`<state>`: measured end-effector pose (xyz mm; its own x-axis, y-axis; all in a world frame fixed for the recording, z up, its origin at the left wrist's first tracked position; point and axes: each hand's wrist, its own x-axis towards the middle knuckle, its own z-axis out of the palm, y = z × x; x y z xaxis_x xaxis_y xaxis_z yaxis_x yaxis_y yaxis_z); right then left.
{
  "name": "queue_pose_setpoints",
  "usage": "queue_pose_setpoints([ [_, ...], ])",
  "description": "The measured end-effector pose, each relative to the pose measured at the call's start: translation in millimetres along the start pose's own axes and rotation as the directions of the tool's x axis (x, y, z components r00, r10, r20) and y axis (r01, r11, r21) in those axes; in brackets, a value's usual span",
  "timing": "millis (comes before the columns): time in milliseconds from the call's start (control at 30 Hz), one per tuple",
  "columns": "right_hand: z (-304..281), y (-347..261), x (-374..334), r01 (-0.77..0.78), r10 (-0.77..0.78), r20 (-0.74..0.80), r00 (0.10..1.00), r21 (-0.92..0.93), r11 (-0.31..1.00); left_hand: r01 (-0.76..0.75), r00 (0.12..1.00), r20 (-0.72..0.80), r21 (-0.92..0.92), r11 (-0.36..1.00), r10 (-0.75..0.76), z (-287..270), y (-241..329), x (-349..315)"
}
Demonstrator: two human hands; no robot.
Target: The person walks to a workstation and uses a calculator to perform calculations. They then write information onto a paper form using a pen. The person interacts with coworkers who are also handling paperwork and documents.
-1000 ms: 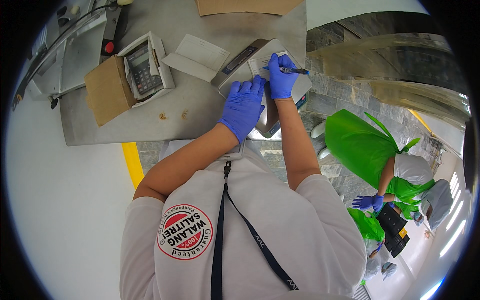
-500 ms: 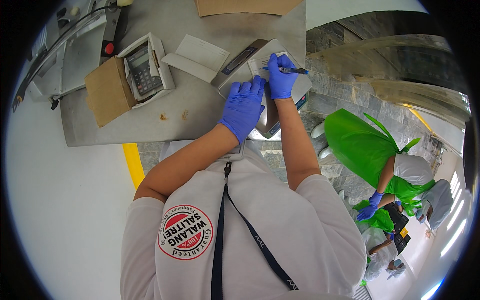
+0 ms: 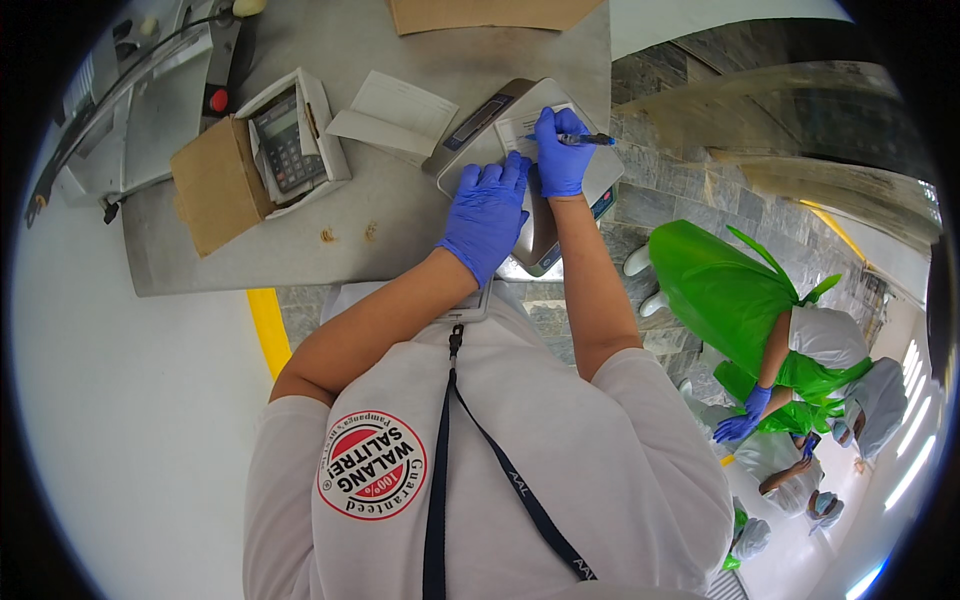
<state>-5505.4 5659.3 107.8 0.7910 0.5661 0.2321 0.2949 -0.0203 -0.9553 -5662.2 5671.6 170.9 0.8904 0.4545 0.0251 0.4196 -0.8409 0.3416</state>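
Observation:
Both of my hands wear blue gloves and rest over a silver bench scale [image 3: 602, 180] at the table's right edge. In my right hand [image 3: 562, 165] a dark pen [image 3: 592, 140] is gripped, its tip end over a white slip of paper [image 3: 516, 131] on the scale. My left hand [image 3: 484, 218] lies flat beside it, fingers stretched toward the slip's near edge and partly covering the scale; it holds nothing that I can see. Left of the scale lies a folded white paper [image 3: 405, 108].
A calculator [image 3: 290, 148] sits in a white box with a brown cardboard flap [image 3: 218, 188] on the metal table [image 3: 400, 262]. A machine with a red button [image 3: 219, 99] stands far left; cardboard [image 3: 495, 14] lies at the far edge. Co-workers in green aprons [image 3: 710, 285] stand right.
My right hand and the pen have shifted very slightly; my left hand stays in place. At the right, co-workers behind the nearest one have moved, and a dark crate there is out of sight.

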Motion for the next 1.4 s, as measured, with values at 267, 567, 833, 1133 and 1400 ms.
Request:
queue_pose_setpoints([
  [267, -10, -8, 4, -0.062, 0.061, 0.010, 0.998, 0.098, 0.993, -0.003, 0.999, 0.033, -0.001, 1.000, 0.003, 1, 1, 4],
  [567, -9, 12, 4, -0.043, 0.043, -0.010, 0.999, 0.028, 0.999, -0.023, 0.999, 0.031, -0.004, 1.000, 0.023, 3, -1, 4],
  [833, -8, 4, 6, -0.019, 0.020, -0.027, 0.999, 0.048, 0.999, -0.024, 0.998, 0.053, 0.003, 1.000, 0.023, 1, -1, 4],
  [1133, -8, 5, 5, -0.045, 0.047, -0.036, 0.998, 0.050, 0.998, -0.028, 0.997, 0.068, 0.034, 0.999, 0.025, 1, -2, 4],
  [1400, -8, 8, 6, -0.019, 0.020, -0.063, 0.998, 0.014, 1.000, -0.023, 0.998, 0.059, 0.015, 1.000, 0.023, 3, -2, 2],
])
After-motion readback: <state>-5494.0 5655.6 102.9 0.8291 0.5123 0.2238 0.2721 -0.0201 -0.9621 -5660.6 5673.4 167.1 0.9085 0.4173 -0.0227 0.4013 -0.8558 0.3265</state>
